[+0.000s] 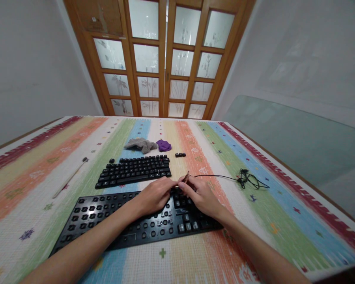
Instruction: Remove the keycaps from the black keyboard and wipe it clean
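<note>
Evidently the black keyboard lies flat across the lower centre of the frame so that both hands can reach over it; bare switch mounts fill its left and middle, while caps cover part of its right end. Above its far edge, the right hand pinches a small brown tool between thumb and fingers, tip upward, perhaps to keep a fine grip on it. The left hand meets it there with fingers drawn together; whether it pinches anything, I cannot tell. Just beyond, at centre, loose keycaps sit in rows like a keyboard's layout, probably to preserve their order, with a short row of caps apart to their right. A black cable runs from behind the right hand to a loose tangle at right, out of the working area. The thin brush at left, and the grey cloth and purple cloth at upper centre, seem set aside on the striped tablecloth.
</note>
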Action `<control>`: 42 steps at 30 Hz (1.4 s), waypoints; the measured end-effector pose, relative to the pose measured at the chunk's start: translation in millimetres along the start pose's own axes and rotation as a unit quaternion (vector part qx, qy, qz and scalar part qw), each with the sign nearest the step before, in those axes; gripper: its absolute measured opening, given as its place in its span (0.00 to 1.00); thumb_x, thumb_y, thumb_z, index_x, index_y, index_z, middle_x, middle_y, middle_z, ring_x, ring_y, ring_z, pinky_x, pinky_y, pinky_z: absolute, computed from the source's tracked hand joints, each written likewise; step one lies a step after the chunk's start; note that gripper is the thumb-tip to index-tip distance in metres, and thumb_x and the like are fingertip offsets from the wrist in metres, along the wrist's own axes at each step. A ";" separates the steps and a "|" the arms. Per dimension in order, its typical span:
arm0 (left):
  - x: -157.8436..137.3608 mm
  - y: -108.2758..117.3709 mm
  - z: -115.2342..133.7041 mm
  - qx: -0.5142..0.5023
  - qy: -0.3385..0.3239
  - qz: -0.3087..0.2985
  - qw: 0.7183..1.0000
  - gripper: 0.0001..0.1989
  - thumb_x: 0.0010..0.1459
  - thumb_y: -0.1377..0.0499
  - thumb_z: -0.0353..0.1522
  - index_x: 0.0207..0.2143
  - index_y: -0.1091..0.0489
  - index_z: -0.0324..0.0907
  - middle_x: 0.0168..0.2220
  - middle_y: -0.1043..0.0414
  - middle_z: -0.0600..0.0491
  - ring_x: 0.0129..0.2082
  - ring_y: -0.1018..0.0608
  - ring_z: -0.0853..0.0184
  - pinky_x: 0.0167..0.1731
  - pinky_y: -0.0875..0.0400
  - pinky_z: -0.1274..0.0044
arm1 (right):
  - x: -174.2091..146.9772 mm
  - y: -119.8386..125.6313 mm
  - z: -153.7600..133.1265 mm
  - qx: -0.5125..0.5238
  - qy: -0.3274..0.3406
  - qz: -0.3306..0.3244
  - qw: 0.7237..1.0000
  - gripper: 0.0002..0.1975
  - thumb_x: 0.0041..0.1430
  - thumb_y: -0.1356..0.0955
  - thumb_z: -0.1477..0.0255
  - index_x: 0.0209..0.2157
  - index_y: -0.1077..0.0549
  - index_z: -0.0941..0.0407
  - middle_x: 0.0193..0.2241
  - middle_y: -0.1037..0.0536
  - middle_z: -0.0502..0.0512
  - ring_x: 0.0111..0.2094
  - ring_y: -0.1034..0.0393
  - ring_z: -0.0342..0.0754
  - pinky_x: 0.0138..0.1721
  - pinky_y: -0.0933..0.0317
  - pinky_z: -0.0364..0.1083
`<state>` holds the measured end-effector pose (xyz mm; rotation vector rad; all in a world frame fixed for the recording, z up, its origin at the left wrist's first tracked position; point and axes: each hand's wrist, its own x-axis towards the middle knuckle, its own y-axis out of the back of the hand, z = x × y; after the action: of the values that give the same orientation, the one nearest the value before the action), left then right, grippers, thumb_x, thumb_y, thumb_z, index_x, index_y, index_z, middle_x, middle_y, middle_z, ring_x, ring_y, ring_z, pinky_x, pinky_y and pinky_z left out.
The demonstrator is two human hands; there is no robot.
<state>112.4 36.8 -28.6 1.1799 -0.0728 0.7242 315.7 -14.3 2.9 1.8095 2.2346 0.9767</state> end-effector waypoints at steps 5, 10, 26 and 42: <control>-0.1 0.0 -0.6 0.004 -0.007 0.002 1.000 0.17 0.58 0.51 0.22 0.49 0.36 0.42 0.41 0.28 0.48 0.40 0.27 0.63 0.42 0.28 0.70 | -0.2 -2.4 -0.3 0.003 -0.001 0.011 1.000 0.13 0.69 0.38 0.64 0.36 0.28 0.56 0.28 0.26 0.50 0.29 0.33 0.45 0.35 0.40 0.45; 0.2 -1.0 -1.4 0.010 0.003 -0.009 1.000 0.15 0.59 0.51 0.21 0.46 0.35 0.42 0.39 0.29 0.49 0.40 0.27 0.63 0.42 0.28 0.71 | -0.6 -4.2 -1.2 0.002 0.003 0.022 1.000 0.12 0.69 0.38 0.65 0.35 0.28 0.56 0.28 0.26 0.50 0.29 0.32 0.45 0.35 0.40 0.45; 1.4 2.5 3.3 -0.019 -0.002 0.016 1.000 0.13 0.58 0.50 0.22 0.42 0.30 0.39 0.40 0.27 0.48 0.41 0.26 0.63 0.44 0.28 0.70 | 2.5 1.9 14.1 0.054 -0.039 0.042 0.997 0.17 0.67 0.38 0.57 0.34 0.30 0.56 0.25 0.26 0.50 0.26 0.31 0.45 0.31 0.38 0.44; 8.8 23.7 6.1 -0.063 0.023 -0.028 0.997 0.05 0.61 0.41 0.33 0.39 0.30 0.41 0.37 0.27 0.51 0.39 0.26 0.65 0.41 0.31 0.73 | -1.8 11.0 2.9 0.016 0.032 0.055 0.998 0.11 0.68 0.38 0.65 0.35 0.29 0.57 0.29 0.25 0.51 0.29 0.32 0.44 0.35 0.39 0.43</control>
<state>108.1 40.1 -3.2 1.0394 -0.0455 0.6873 326.8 -13.8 6.0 1.9620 2.2192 1.0374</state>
